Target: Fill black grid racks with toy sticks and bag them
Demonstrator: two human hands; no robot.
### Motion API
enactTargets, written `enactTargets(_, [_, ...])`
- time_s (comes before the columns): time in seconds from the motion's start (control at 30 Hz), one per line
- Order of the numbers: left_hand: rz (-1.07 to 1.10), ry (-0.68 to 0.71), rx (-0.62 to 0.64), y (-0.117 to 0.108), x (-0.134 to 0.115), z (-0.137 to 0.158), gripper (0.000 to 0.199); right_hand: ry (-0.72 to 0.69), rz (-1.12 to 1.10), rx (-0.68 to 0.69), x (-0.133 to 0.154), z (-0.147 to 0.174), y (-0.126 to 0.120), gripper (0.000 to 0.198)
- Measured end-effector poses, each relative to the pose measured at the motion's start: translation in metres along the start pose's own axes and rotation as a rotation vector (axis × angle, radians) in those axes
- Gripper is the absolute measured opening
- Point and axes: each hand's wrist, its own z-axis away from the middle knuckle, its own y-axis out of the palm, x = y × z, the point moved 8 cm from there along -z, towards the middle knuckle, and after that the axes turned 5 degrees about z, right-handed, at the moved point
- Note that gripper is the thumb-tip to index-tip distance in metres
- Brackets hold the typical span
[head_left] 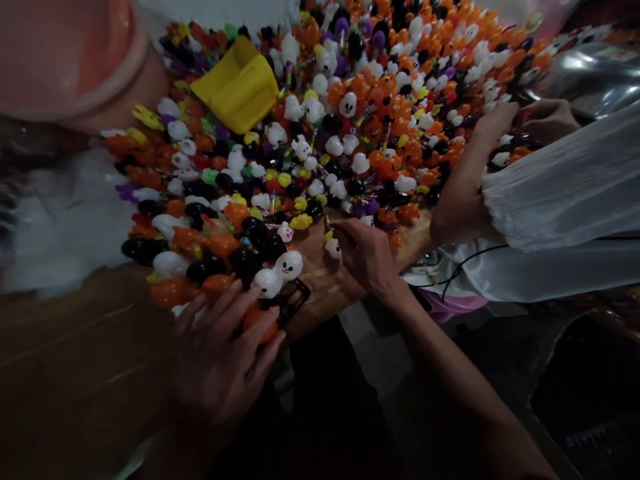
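Note:
My left hand (223,347) lies with its fingers spread over orange toys at the near edge of the pile, one orange toy (260,323) showing between the fingers. Just beyond its fingertips are white ghost-faced toys (287,265) and a small black rack-like frame (296,297). My right hand (367,257) has its thumb and fingers drawn together at a small white ghost-faced toy (333,249) with a thin colourful stem, low over the wooden tabletop (320,267). The fingers partly hide the grip.
A large heap of orange, white, black and purple toys (360,163) covers the table. On it lies a yellow scoop (240,87). A pink tub (75,67) stands at left. A co-worker's hands (545,120) and white sleeve (565,180) reach in from the right, beside a shiny metal bowl (595,77).

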Motion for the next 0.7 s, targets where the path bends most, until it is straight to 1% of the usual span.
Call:
enactTargets(0.07, [0.018,-0.001,0.009,0.000,-0.001,-0.001,0.036,0.000,0.164,0.080,-0.008,-0.042,0.007,0.023])
enactTargets(0.1, [0.026,0.008,0.017,0.000,-0.002,-0.001,0.035,-0.035,0.215,0.134,-0.006,-0.062,0.015,0.023])
enactTargets(0.2, [0.036,0.030,0.046,0.003,-0.005,-0.003,0.025,-0.239,0.293,0.270,0.020,-0.109,0.049,0.025])
enactTargets(0.27, [0.038,0.005,0.064,0.007,-0.005,-0.004,0.019,-0.371,0.337,0.334,0.035,-0.127,0.076,0.025])
enactTargets(0.3, [0.041,-0.008,0.070,0.008,-0.005,-0.005,0.017,-0.416,0.362,0.350,0.039,-0.133,0.089,0.025])
enactTargets(0.37, [0.047,-0.030,0.073,0.010,-0.005,-0.005,0.016,-0.463,0.408,0.350,0.042,-0.139,0.111,0.027])
enactTargets(0.43, [0.055,-0.048,0.070,0.011,-0.004,-0.004,0.016,-0.485,0.441,0.333,0.040,-0.140,0.124,0.029])
enactTargets(0.5, [0.053,-0.043,0.074,0.011,-0.004,-0.002,0.020,-0.505,0.464,0.335,0.037,-0.139,0.130,0.030])
enactTargets(0.57, [0.038,-0.022,0.075,0.011,-0.005,0.001,0.025,-0.520,0.481,0.341,0.034,-0.140,0.126,0.029])
enactTargets(0.63, [0.025,0.002,0.076,0.010,-0.007,0.002,0.030,-0.509,0.488,0.328,0.030,-0.142,0.115,0.028])
enactTargets(0.7, [0.030,-0.012,0.054,0.009,-0.007,0.003,0.033,-0.472,0.455,0.283,0.025,-0.144,0.096,0.025])
